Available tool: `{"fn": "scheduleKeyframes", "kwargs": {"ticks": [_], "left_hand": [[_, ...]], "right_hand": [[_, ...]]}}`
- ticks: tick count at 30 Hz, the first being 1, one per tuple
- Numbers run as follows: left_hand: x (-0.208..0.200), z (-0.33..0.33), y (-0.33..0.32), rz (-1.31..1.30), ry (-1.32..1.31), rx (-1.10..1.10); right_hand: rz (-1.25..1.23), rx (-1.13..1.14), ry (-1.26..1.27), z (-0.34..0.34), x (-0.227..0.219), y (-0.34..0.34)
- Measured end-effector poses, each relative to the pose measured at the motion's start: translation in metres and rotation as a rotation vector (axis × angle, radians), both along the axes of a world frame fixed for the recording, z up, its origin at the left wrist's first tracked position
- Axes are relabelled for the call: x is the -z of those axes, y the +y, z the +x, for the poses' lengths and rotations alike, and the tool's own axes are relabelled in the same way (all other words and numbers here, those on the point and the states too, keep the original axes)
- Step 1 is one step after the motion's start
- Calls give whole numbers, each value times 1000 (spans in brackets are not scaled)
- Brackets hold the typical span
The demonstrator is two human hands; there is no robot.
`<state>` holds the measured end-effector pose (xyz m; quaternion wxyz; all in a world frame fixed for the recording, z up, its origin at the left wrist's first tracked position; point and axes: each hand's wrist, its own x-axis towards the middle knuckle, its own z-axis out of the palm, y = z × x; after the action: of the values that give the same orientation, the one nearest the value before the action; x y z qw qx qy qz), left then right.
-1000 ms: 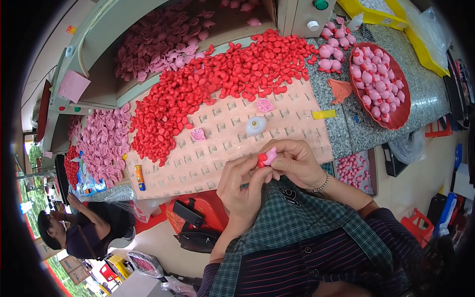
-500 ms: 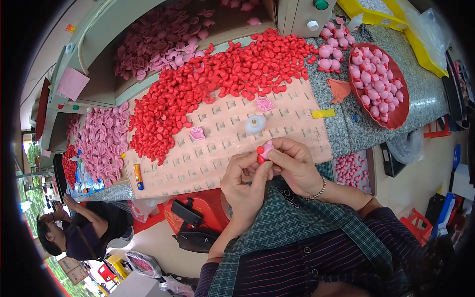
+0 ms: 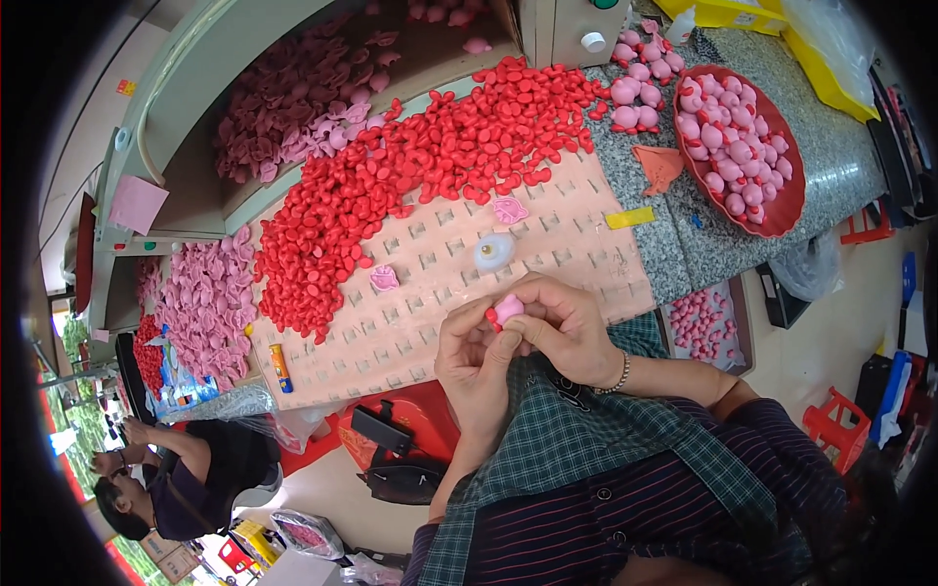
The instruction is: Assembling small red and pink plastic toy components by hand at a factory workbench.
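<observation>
**Clerk:** On the bench (image 3: pixel 703 244), largest first: what do you have?

**Checker:** Pale pink board (image 3: pixel 547 264) with rows of small square pockets, laid across the speckled bench top. Next, heap of red pieces (image 3: pixel 391 186), spread over the board's far-left part and up toward the back. Beyond it, a trough of dusty pink pieces (image 3: pixel 293 98). Far left, a second pile of pink pieces (image 3: pixel 200 303).

**Clerk:** Right side?

**Checker:** Red bowl (image 3: pixel 791 200), filled with rounded pink figures (image 3: pixel 728 137); more of the same lie loose just beside it, toward the back.

**Clerk:** Small items on the board?

**Checker:** One whitish round part (image 3: pixel 494 252), two flat pink parts (image 3: pixel 509 210) (image 3: pixel 384 278), one yellow strip (image 3: pixel 629 218) at the board's right edge, one orange tube (image 3: pixel 281 367) at its near-left edge.

**Clerk:** Hands?

**Checker:** Left hand (image 3: pixel 476 356) and right hand (image 3: pixel 567 327), together over the board's near edge, above a green checked cloth. Fingers of both closed on one small pink and red piece (image 3: pixel 505 311), pinched between them, held just clear of the board, near the whitish part.

**Clerk:** Anyone else?

**Checker:** One seated person (image 3: pixel 186 474), lower left, well apart.
</observation>
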<state>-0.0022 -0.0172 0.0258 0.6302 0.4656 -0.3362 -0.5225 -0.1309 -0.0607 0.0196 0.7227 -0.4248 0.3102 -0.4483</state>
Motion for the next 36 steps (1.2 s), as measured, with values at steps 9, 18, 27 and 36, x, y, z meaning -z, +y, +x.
{"fn": "scheduleKeyframes", "kwargs": {"ticks": [9,18,27,36], "left_hand": [[7,7,-3,-57,121,61],[0,10,-12,-120,-25,7],[-10,9,-9,-425,-945,-126],[-24,4,-17,-307,-908,-184]], "right_hand": [[-40,36,-50,2,-3,1],[-62,-66,-82,-3,6,-7],[233,-122,-228,-6,1,-8],[357,-116,-473,-6,9,-9]]}}
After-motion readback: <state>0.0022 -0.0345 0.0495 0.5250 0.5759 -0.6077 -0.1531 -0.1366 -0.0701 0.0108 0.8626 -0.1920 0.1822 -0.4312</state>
